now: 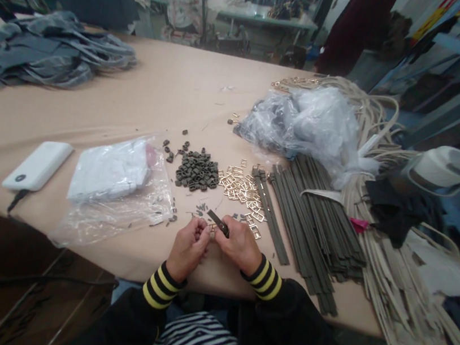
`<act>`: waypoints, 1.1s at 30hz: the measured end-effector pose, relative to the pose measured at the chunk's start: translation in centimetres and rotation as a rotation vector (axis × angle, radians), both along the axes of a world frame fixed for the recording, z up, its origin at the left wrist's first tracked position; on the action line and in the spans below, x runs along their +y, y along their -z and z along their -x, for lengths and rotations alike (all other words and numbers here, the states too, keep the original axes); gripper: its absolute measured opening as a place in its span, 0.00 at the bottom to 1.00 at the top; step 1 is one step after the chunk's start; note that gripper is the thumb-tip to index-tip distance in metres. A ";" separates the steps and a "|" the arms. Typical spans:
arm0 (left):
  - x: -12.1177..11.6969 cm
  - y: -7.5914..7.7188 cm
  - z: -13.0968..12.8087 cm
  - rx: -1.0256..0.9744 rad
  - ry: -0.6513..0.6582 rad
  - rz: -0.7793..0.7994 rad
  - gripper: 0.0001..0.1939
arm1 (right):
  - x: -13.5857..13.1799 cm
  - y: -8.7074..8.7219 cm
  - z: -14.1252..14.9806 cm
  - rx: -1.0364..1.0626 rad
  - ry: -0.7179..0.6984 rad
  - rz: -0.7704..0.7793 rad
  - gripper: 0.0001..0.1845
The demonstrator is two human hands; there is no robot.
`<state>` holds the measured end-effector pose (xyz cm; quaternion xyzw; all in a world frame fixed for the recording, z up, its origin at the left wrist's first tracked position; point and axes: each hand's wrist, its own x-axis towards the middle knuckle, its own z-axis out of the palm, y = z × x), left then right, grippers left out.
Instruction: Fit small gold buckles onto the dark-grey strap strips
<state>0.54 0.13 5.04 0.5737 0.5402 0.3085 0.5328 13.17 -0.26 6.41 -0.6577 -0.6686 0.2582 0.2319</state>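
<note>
Both hands meet at the table's near edge. My right hand (238,244) is closed on a dark olive strap (218,222) whose end sticks out toward the upper left. My left hand (188,246) is curled in a pinch right beside that strap end, fingertips touching a small gold buckle (212,228), mostly hidden. Just beyond the hands lie a scatter of gold buckles (243,190) and a heap of small dark loops (196,172).
A stack of olive straps (312,224) lies to the right, beige straps (389,286) beyond it. Crumpled clear plastic bags (309,124) sit behind. A bag with white contents (113,176) and a white power bank (38,164) lie left. Grey fabric (45,52) is far left.
</note>
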 end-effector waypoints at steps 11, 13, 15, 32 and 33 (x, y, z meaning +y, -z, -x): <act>0.4 -0.3 0.4 -0.100 0.054 0.106 0.09 | -0.3 -1.5 -0.1 -0.207 -0.141 0.088 0.07; 0.3 0.0 0.5 -0.093 0.057 0.081 0.09 | -0.4 -1.7 0.0 -0.256 -0.158 0.099 0.07; 0.2 0.4 0.6 -0.071 0.058 0.045 0.08 | -0.4 -1.6 0.1 -0.281 -0.171 0.113 0.07; 0.7 -0.9 1.3 -0.664 -0.053 0.692 0.15 | 0.0 -1.9 -3.1 0.043 -0.156 0.166 0.07; 0.7 -1.0 1.4 -0.674 -0.051 0.695 0.15 | -0.1 -1.6 -3.4 0.073 -0.193 0.197 0.08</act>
